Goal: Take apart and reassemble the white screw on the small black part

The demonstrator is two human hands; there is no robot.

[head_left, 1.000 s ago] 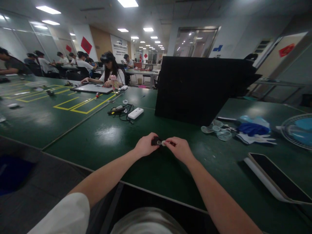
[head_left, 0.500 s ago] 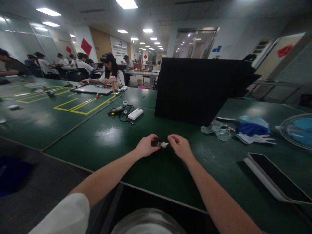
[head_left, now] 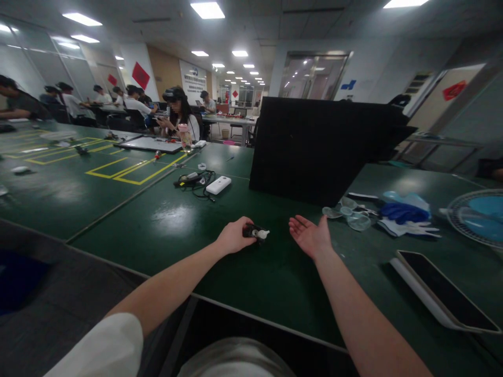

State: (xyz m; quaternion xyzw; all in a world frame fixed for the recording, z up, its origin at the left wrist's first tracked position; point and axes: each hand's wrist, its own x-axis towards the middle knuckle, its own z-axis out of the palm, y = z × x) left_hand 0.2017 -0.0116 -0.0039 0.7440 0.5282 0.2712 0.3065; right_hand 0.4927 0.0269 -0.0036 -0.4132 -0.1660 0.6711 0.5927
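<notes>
My left hand (head_left: 232, 237) rests on the green table (head_left: 165, 220) with its fingers closed around a small black part with a white tip (head_left: 257, 232). The white tip sticks out to the right of my fingers. My right hand (head_left: 310, 235) lies a short way to the right of the part, palm up, fingers spread and empty. It does not touch the part.
A black upright panel (head_left: 314, 146) stands behind my hands. Clear plastic bits (head_left: 348, 213), blue and white gloves (head_left: 404, 217) and a fan (head_left: 477, 214) lie at the right. A tablet (head_left: 444, 293) is near right. A white power bank with cables (head_left: 218, 184) lies left. Other people sit at far tables.
My right hand has let go of the white tip, moved away to the right and turned palm up. My left hand still holds the part in place.
</notes>
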